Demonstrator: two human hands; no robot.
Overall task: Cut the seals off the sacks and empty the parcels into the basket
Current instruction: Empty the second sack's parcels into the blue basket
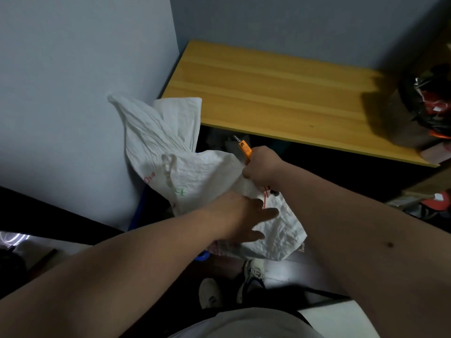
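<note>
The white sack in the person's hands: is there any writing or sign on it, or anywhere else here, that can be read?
Nothing reads in full.
White sack, red print at its left fold: too blurred to read.
Same sack, green mark lower down: looks like a single "H", not certain.
Red printing under the left hand: blurred, unreadable.
Orange cutter in the right hand: dark mark, no legible text.
Red-and-black packages on the wooden table: labels too small.

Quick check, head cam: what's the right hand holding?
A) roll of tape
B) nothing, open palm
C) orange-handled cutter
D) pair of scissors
C. The right hand is curled round an orange-handled cutter whose tip points up and away, just above the gathered neck of the white sack; the left hand lies on the sack with its fingers spread.
</note>
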